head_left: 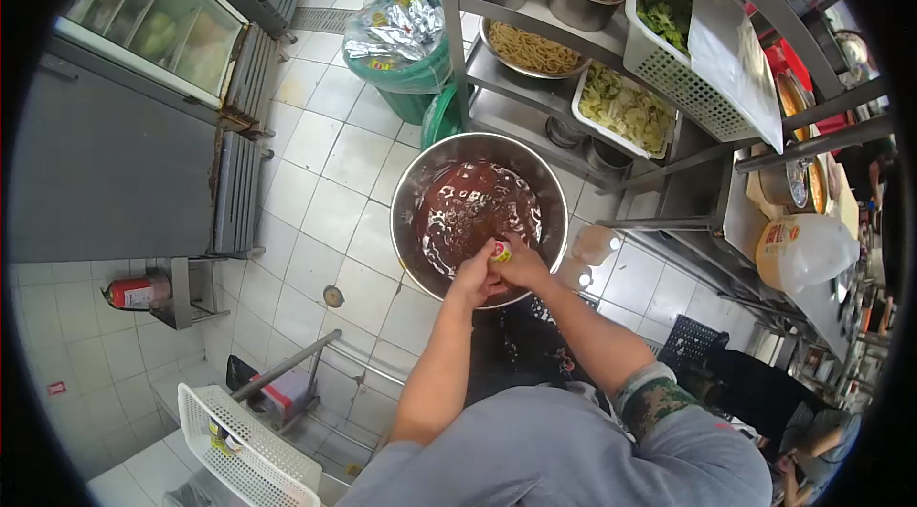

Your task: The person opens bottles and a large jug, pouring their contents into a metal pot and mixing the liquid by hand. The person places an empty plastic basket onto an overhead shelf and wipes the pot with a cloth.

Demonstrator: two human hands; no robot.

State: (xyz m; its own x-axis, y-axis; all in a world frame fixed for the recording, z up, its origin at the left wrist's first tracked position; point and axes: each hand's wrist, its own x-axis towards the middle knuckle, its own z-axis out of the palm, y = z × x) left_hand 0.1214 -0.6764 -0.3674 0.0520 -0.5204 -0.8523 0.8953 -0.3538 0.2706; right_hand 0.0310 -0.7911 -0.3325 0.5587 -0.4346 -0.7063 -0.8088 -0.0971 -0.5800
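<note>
A large steel pot (401,221) with dark red-brown, bubbly liquid (478,206) stands in front of me. Over its near rim, my left hand (473,276) and my right hand (525,266) meet with their fingers closed. Between them shows a small item with a yellow and red label (501,251); most of it is hidden by my fingers, so its kind is unclear. Both hands seem to be around it, just above the liquid.
A green bin (406,92) with foil-like waste stands beyond the pot. To the right, a metal rack (497,87) holds noodles (530,49), chopped cabbage (623,108) and a basket of greens (659,53). A plastic jug (807,251) sits right; another person (812,440) is lower right.
</note>
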